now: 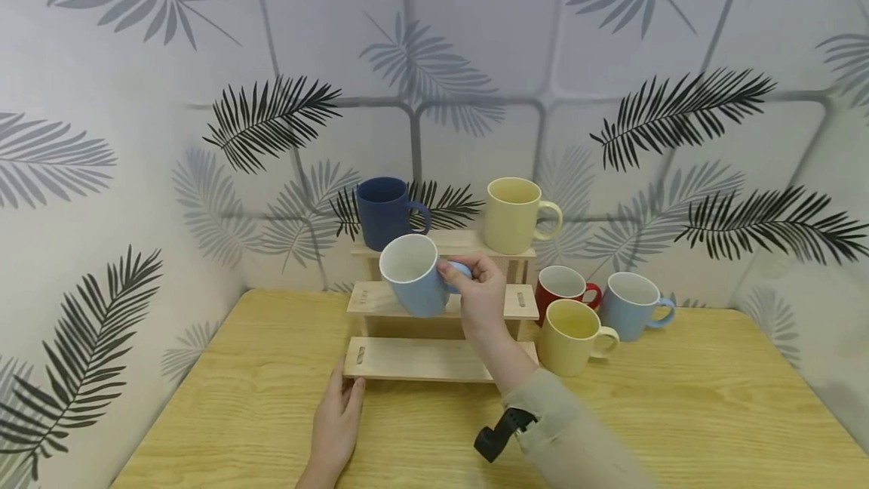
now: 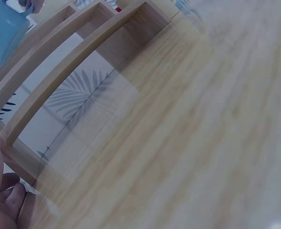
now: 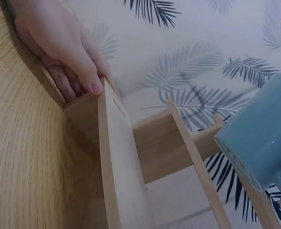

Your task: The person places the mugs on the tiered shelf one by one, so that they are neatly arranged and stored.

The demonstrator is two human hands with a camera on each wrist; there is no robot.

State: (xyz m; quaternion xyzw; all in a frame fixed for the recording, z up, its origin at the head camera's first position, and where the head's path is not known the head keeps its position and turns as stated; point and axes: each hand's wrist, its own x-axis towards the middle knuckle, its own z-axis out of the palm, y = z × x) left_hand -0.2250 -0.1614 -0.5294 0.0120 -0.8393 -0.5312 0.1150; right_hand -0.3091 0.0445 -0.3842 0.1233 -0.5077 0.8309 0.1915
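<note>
By its handle, my right hand (image 1: 483,294) holds a light blue mug (image 1: 416,278) with a white inside, tilted, in front of the middle step of a three-step wooden stand (image 1: 434,359). In the right wrist view that mug (image 3: 257,136) appears at the right, its base apart from the steps. My left hand (image 1: 337,417) grips the left end of the lowest step. The right wrist view shows the left thumb (image 3: 90,81) on the front edge and the other fingers round the side. On the top step stand a dark blue mug (image 1: 382,213) and a pale yellow mug (image 1: 511,217).
Right of the stand, a red mug (image 1: 558,285), a second yellow mug (image 1: 569,342) and another light blue mug (image 1: 627,308) stand close together on the wooden table (image 1: 713,413). A leaf-patterned backdrop (image 1: 462,44) rises behind the table.
</note>
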